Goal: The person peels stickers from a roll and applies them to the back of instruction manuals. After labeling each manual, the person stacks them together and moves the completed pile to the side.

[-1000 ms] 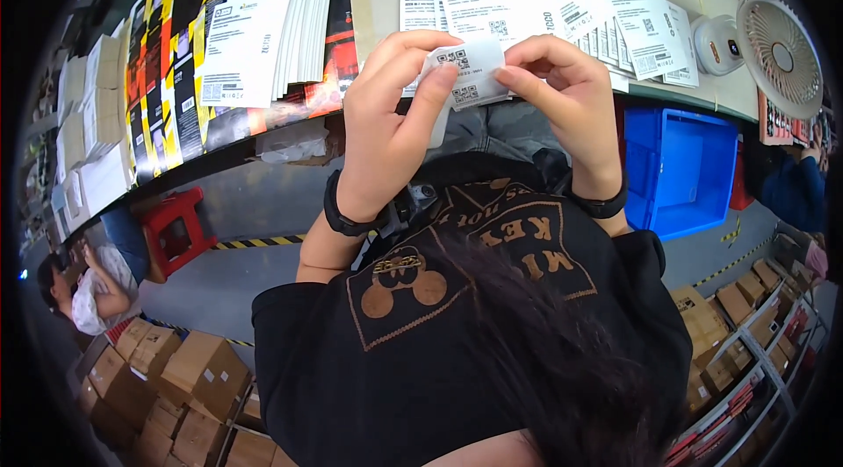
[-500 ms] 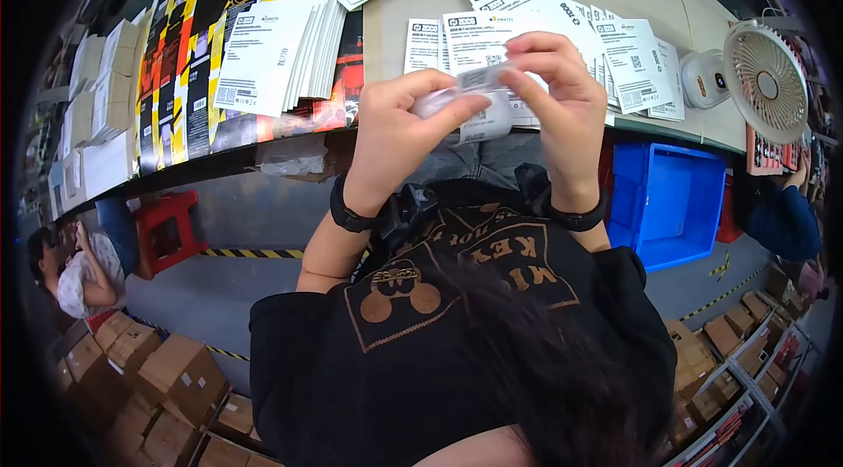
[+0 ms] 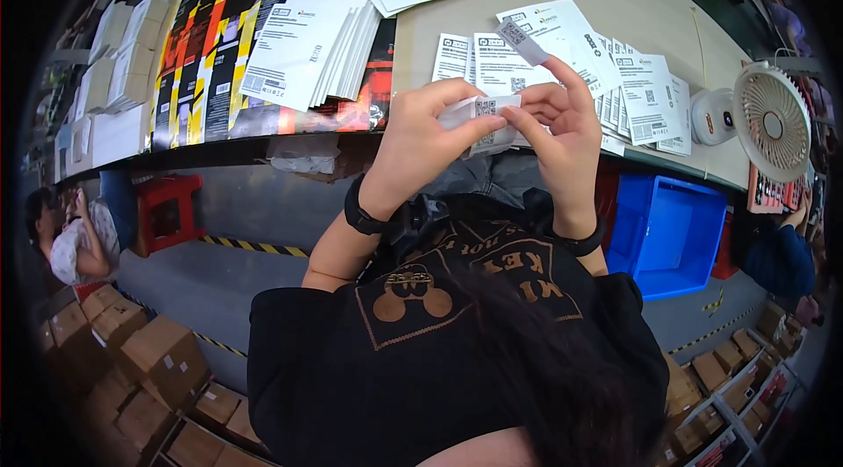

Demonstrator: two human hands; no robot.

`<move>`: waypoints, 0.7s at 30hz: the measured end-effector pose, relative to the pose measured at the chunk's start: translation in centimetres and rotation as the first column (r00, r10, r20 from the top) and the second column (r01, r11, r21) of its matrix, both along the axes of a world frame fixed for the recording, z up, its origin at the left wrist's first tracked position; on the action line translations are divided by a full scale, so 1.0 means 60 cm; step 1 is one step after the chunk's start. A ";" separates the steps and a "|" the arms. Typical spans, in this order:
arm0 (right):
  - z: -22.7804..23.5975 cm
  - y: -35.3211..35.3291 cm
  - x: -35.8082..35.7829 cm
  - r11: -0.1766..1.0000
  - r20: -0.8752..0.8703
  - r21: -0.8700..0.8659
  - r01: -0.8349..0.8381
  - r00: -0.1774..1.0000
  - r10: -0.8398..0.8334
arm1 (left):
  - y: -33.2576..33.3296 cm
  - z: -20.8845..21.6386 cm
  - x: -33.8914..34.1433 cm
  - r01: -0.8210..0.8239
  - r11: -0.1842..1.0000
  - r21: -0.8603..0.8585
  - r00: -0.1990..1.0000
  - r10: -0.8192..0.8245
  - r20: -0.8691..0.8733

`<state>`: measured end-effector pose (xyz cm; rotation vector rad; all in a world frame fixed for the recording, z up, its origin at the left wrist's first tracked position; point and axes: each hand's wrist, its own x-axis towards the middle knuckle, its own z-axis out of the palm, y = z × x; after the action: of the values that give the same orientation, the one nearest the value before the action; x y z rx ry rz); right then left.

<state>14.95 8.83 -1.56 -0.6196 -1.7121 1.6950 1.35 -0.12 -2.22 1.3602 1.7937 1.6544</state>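
In front of my chest, my left hand point(image 3: 417, 137) is closed on a roll of sticker labels point(image 3: 486, 108), whitish with small square codes. The thumb and curled fingers of my right hand point(image 3: 566, 137) grip the roll's other edge. A single silver-grey sticker point(image 3: 522, 40) clings to my raised right index fingertip, standing out beyond the roll. Just past my hands lie printed white booklets point(image 3: 544, 28), overlapping on the table; my hands hide part of them.
A fanned stack of white booklets point(image 3: 299, 54) rests on colourful printed boxes point(image 3: 198, 54) at the left. White boxes point(image 3: 132, 50) are piled farther left. At the right are a small fan point(image 3: 773, 120) and, below table level, a blue crate point(image 3: 672, 238). People sit at both sides.
One sticker has come away and now sits on my right index fingertip, which has lifted. My thumbs have drawn together on the roll. The whole view has shifted slightly.
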 end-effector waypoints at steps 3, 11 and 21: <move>0.005 0.008 -0.002 0.994 0.023 0.105 0.043 0.999 -0.046 | -0.011 0.005 -0.002 0.081 0.989 -0.122 0.988 -0.064 0.139; 0.068 0.119 -0.089 0.381 0.006 0.921 0.078 0.977 -0.215 | -0.043 0.002 -0.017 0.143 0.947 -0.289 0.945 -0.044 0.323; -0.054 0.180 -0.269 0.009 0.641 0.763 -0.646 0.759 0.115 | -0.080 0.002 -0.003 0.040 0.974 -0.222 0.987 -0.003 0.162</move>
<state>-1.21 19.64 -4.79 0.2946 -3.0094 0.1797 1.19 -4.94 -2.08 1.1118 1.8024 1.4529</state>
